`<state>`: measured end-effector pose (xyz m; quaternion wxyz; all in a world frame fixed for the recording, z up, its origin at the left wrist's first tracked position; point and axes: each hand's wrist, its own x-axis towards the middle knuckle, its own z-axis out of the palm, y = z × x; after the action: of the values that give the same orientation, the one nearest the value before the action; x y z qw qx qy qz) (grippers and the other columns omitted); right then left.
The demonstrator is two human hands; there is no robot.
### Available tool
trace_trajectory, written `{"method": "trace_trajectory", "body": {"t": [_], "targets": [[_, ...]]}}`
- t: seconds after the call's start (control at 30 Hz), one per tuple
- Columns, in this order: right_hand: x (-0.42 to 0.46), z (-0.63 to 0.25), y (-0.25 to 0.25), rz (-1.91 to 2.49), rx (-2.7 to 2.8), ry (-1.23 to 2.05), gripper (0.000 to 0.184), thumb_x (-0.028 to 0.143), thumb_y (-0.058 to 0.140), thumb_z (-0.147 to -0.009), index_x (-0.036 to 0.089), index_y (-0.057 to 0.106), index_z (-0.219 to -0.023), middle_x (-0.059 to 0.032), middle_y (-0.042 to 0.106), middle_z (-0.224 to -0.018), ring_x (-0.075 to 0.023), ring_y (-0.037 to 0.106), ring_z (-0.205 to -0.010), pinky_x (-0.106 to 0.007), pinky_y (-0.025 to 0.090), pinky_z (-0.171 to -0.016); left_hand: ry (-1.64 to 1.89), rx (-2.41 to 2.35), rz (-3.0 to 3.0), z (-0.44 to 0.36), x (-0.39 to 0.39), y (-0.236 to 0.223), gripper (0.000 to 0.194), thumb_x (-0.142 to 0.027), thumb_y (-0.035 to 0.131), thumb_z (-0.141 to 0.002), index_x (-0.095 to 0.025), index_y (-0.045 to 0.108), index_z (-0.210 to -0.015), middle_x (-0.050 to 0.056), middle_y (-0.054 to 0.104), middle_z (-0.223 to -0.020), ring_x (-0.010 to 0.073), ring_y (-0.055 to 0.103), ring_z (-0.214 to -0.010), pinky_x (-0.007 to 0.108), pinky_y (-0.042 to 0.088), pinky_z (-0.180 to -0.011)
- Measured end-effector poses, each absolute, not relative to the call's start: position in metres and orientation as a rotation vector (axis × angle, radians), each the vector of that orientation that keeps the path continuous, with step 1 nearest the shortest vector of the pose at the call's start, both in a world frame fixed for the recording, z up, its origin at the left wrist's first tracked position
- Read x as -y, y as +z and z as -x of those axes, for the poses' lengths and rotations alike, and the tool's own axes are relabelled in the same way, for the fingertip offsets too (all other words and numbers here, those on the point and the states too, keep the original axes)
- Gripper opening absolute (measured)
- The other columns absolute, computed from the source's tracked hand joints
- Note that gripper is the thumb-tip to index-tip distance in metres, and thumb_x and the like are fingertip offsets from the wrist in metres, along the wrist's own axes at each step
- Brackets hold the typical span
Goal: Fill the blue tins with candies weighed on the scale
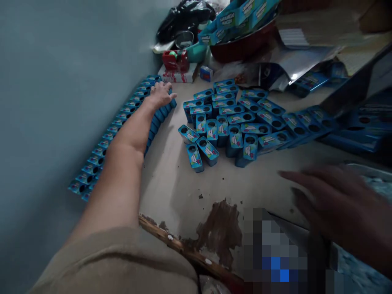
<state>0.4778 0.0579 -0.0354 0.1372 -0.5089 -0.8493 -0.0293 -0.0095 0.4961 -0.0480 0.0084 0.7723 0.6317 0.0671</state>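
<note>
My left hand (159, 94) reaches to the far end of long rows of small blue candy boxes (113, 128) lined up along the wall. Its fingers lie apart over the last boxes, and no box shows gripped in them. At the right, my right hand (330, 196) is blurred by motion above the table, with finger and thumb apart and nothing visible between them. A loose group of the same blue boxes (222, 128), each with a dark round hole in the top, stands upright mid-table. My left forearm hides part of the rows.
The worn tabletop (171, 179) has a chipped wooden front edge. Behind stand a red tape dispenser (176, 61), a black plastic bag (186, 18) and a red basin (245, 43) with more blue boxes. A tray of pale blue pieces (361, 265) lies at the lower right.
</note>
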Motion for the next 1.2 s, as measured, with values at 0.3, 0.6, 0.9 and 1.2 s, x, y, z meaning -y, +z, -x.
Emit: {"method": "trace_trajectory", "body": {"t": [0.3,0.6,0.9,1.2], "targets": [[-0.211,-0.322,0.005,1.092,2.965,-0.231,0.045,0.007,0.056,-0.113,0.028,0.087,-0.138,-0.0149,0.08,-0.126,-0.0313,0.067,-0.108,-0.043,0.035,-0.087,1.149,-1.415,-2.408,0.001,-0.415,-0.058,0.096,-0.105,0.059,-0.112,-0.016,0.078,-0.146,0.018,0.076,-0.152,0.0238,0.056,-0.165,0.047,0.04,-0.14],[-0.21,-0.315,0.011,1.154,3.059,-0.166,0.027,0.007,0.067,-0.105,0.023,0.089,-0.106,-0.0099,0.08,-0.122,-0.0306,0.07,-0.12,-0.043,0.04,-0.105,1.358,-1.707,-1.616,-0.034,-0.24,-0.148,0.052,-0.07,0.082,-0.117,-0.02,0.076,-0.132,0.015,0.082,-0.121,0.0352,0.085,-0.12,0.045,0.071,-0.109],[-0.037,-0.427,0.04,1.691,2.81,0.006,0.025,0.029,0.078,-0.112,0.021,0.081,-0.089,-0.0116,0.081,-0.088,-0.0291,0.074,-0.087,-0.04,0.041,-0.082,1.225,-1.755,-1.685,-0.047,-0.234,-0.162,0.03,-0.036,0.082,-0.106,-0.02,0.076,-0.131,0.012,0.081,-0.128,0.0329,0.082,-0.125,0.044,0.066,-0.118],[0.038,-0.475,-0.02,1.797,2.421,0.068,0.007,0.027,0.085,-0.11,0.025,0.084,-0.103,-0.0122,0.088,-0.101,-0.0337,0.084,-0.094,-0.041,0.048,-0.084,1.184,-1.828,-1.791,-0.047,-0.238,-0.148,0.014,-0.032,0.078,-0.1,-0.023,0.071,-0.11,0.011,0.077,-0.116,0.0365,0.079,-0.121,0.052,0.067,-0.117]]}}
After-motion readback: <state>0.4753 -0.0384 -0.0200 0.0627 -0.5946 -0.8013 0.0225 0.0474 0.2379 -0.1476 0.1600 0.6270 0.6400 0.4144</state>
